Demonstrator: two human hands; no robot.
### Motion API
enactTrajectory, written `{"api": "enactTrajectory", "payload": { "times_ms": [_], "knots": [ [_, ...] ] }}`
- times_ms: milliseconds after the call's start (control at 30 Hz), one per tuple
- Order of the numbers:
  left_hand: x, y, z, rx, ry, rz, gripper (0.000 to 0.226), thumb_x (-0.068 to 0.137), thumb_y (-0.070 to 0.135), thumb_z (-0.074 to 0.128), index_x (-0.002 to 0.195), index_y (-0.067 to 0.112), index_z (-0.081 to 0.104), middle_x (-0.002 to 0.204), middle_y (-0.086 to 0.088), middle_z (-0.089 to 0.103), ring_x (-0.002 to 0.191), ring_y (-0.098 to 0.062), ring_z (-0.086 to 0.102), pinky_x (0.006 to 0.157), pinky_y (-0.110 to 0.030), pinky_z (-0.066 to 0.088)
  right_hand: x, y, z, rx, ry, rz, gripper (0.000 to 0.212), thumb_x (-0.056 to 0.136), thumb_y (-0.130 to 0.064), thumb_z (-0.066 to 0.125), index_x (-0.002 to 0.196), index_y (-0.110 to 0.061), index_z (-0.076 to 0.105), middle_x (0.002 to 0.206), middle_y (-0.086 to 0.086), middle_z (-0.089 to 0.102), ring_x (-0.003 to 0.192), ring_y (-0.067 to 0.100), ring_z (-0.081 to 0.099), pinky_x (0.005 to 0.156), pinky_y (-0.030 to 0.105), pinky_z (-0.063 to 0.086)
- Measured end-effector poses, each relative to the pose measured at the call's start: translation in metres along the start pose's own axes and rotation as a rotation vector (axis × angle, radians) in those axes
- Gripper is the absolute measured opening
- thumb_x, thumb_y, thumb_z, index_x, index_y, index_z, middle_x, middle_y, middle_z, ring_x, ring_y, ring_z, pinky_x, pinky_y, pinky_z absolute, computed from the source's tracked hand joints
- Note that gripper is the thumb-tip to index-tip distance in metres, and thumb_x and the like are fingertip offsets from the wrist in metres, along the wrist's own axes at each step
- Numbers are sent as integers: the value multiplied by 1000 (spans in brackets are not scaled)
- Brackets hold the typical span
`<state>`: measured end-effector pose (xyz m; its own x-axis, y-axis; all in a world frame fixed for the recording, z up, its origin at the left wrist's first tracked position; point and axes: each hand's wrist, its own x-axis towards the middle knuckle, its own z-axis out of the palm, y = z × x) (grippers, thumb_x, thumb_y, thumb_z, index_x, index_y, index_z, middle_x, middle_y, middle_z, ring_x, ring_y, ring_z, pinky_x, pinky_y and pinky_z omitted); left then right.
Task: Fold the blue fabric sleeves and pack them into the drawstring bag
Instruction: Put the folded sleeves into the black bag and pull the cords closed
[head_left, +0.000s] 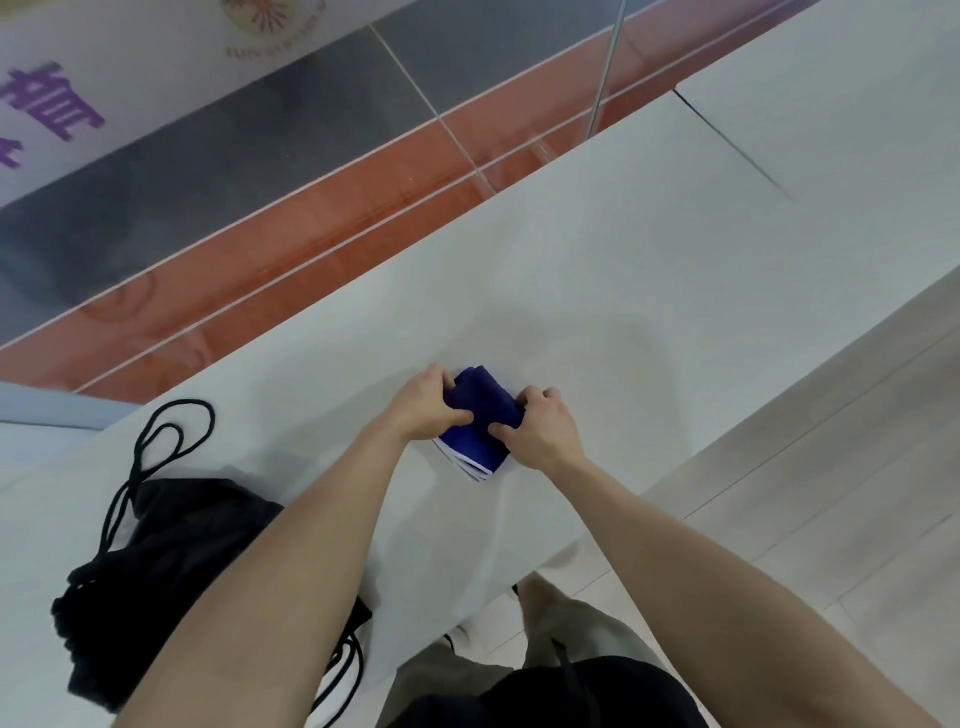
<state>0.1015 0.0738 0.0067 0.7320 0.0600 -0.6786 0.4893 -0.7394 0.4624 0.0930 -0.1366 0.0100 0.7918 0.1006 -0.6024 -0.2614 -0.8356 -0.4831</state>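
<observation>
Two bare forearms, the left forearm (291, 561) and the right forearm (701, 561), reach out from the lower edge of the view and converge over the work surface.

1. Table (649, 249): a long, pale top running diagonally across the view. Beyond its far edge lies a floor of red and grey tiles (311, 218).
2. Drawstring bag (171, 561): black, slumped and crumpled on the table at the person's left, partly hidden under the left forearm. Its black cord (156, 441) loops out toward the far side of the bag.
3. Folded blue sleeves (480, 421): a compact, dark blue bundle on the table ahead of the person, well apart from the bag. Layered white edges show at its near corner.
4. Left hand (428, 402): closed round the left side of the bundle. Fingers curl over the far edge; the thumb presses on the top face.
5. Right hand (540, 426): closed round the right side likewise, fingers bent over the far corner and thumb on top, its tip near the left thumb.

Whether the bundle rests fully on the table or is slightly raised cannot be told.
</observation>
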Motion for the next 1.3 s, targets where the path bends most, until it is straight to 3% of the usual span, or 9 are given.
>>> {"api": "enactTrajectory", "payload": {
  "times_ms": [100, 200, 433, 633, 733, 900, 1000, 1100, 1300],
  "knots": [
    [-22, -12, -5, -291, -109, -99, 78, 74, 21, 91, 139, 18, 49, 123, -6, 71, 111, -28, 73, 92, -49, 65, -2, -6, -3, -8, -94, -72, 42, 91, -34, 79, 122, -21, 54, 118, 5, 68, 106, 29, 67, 89, 44, 60],
    [-52, -30, -6, -460, -174, -9, 60, 69, 16, 79, 127, 30, 77, 112, -16, 82, 99, -41, 77, 84, -57, 66, -15, -21, -6, 88, -170, -199, 42, 89, -25, 80, 118, -28, 49, 112, 2, 72, 97, 27, 71, 83, 47, 64],
    [-140, -76, -40, -1262, 141, 14, 33, 102, 6, 62, 134, 9, 67, 117, -13, 81, 109, -29, 75, 80, -35, 62, -62, -116, 19, 974, -301, -28, 55, 82, -30, 93, 130, -20, 69, 119, 7, 82, 114, 30, 78, 101, 52, 64],
    [-190, -123, -58, -1592, 265, 14, 42, 102, 11, 67, 142, -1, 64, 123, -19, 77, 110, -28, 74, 102, -43, 60, -136, -179, 95, 1282, -335, -88, 44, 98, -12, 77, 141, -9, 66, 133, 13, 77, 126, 32, 73, 108, 50, 60],
    [-218, -160, -70, -1230, 197, 58, 40, 99, 33, 76, 132, 12, 69, 112, -2, 81, 102, -19, 75, 91, -32, 61, -160, -193, 125, 1377, -134, -31, 48, 95, 0, 78, 141, -6, 65, 128, 16, 78, 119, 36, 76, 101, 50, 64],
    [-246, -289, -111, -360, 643, 47, 41, 93, 31, 81, 128, 23, 63, 120, 1, 62, 109, -16, 65, 105, -42, 57, -202, -182, 159, 1487, 36, 105, 50, 92, 0, 74, 140, -8, 62, 127, 17, 79, 108, 37, 79, 89, 51, 67],
    [-240, -341, -125, -27, 460, -80, 82, 81, 56, 86, 149, 23, 52, 143, -6, 52, 135, -28, 55, 117, -52, 50, -229, -179, 190, 1298, 127, 263, 33, 91, -5, 73, 121, -5, 59, 109, 22, 77, 86, 37, 78, 64, 43, 65],
    [-219, -368, -125, 38, 174, -195, 99, 63, 71, 85, 145, 20, 64, 142, -11, 59, 125, -30, 67, 110, -49, 58, -246, -187, 226, 945, 81, 306, 42, 79, -28, 73, 108, -7, 53, 93, 18, 66, 87, 41, 74, 57, 39, 49],
    [-220, -385, -122, -114, 168, -210, 28, 93, 36, 69, 90, 9, 76, 88, -9, 76, 92, -34, 74, 77, -37, 55, -262, -230, 274, 663, -26, 266, 41, 104, -20, 60, 130, -3, 34, 92, 6, 61, 75, 19, 63, 62, 33, 51]
  ]
}}
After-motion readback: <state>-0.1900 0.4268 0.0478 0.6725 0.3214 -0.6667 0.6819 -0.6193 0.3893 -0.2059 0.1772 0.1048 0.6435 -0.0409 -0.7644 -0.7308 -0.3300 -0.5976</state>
